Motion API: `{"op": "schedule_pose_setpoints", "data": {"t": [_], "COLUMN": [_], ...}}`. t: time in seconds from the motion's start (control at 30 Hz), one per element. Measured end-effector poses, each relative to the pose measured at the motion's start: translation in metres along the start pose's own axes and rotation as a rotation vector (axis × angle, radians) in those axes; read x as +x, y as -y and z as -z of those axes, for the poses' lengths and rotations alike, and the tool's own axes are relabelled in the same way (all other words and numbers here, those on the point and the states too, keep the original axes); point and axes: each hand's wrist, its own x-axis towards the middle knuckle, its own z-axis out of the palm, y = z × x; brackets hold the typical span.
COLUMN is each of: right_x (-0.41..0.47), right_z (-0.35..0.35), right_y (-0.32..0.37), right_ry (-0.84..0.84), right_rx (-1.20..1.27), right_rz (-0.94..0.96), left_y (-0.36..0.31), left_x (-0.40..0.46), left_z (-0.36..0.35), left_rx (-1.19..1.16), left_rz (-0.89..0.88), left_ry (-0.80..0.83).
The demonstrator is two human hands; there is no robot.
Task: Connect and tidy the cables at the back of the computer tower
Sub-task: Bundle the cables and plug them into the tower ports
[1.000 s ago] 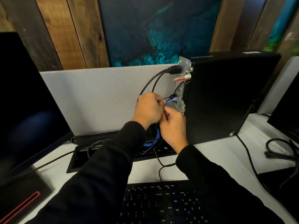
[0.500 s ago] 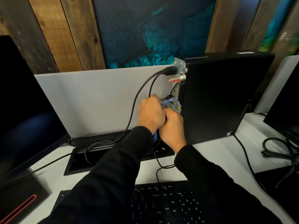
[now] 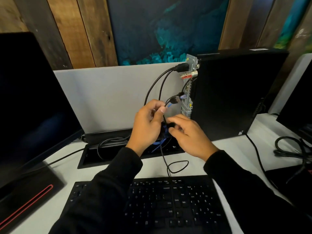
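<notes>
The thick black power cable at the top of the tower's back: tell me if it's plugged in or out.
Plugged in. The power cable's plug sits flush against the computer tower's rear panel near the top; neither hand touches it.

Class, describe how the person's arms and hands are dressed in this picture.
Both arms wear long black sleeves that end at the wrists. The left hand and right hand are bare: no gloves, and no rings or watch show. The sleeves are plain, with no visible markings.
</notes>
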Motion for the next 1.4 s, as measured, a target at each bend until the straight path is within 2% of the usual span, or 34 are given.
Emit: {"op": "schedule_pose_setpoints", "data": {"t": [0.1,0.2,0.27,0.4,0.53,0.67,0.73,0.87,0.93,1.03,1.13,1.2,1.27,1.4], "right_x": [-0.026,-0.058,-0.078,-0.106,-0.115,-0.109,-0.106,-0.104,-0.105,-0.107,-0.11,-0.111,-0.107,-0.098], "right_z": [0.015,0.018,0.013,-0.007,-0.02,-0.021,-0.016,-0.007,-0.007,-0.014,-0.023,-0.03,-0.036,-0.049], "right_y": [-0.001,0.005,0.005,-0.001,0.002,0.013,0.015,0.008,0.001,-0.006,-0.009,-0.007,-0.007,-0.009], "right_ry": [0.056,-0.001,-0.031,-0.064,-0.026,-0.08,-0.13,-0.174,-0.194,-0.246,-0.26,-0.232,-0.151,0.01], "right_rx": [0.024,0.191,0.24,0.467,0.519,0.622,0.762,0.96,0.92,0.782,0.376,0.003,-0.237,-0.416], "right_rz": [0.031,0.085,0.072,-0.105,-0.126,-0.137,-0.142,-0.181,-0.236,-0.274,-0.11,0.121,0.263,0.235], "left_y": [-0.012,-0.017,-0.016,-0.001,0.025,0.041,0.041,0.032,0.033,0.032,0.031,0.036,0.041,0.04], "left_x": [-0.032,-0.065,-0.084,-0.115,-0.14,-0.149,-0.146,-0.136,-0.135,-0.132,-0.132,-0.133,-0.136,-0.142], "left_z": [0.0,-0.006,-0.009,-0.009,-0.008,-0.004,0.001,0.0,-0.003,-0.007,-0.008,-0.01,-0.012,-0.016], "left_rx": [-0.057,0.039,0.024,-0.003,0.122,0.351,0.278,-0.047,-0.219,-0.549,-0.66,-0.597,-0.455,-0.209], "left_rz": [-0.039,-0.05,-0.014,0.051,0.208,0.261,0.344,0.365,0.396,0.576,0.722,0.687,0.565,0.344], "left_ry": [0.146,0.27,0.263,0.148,0.248,0.281,0.274,0.187,0.089,-0.07,-0.103,-0.111,-0.107,-0.041]}}
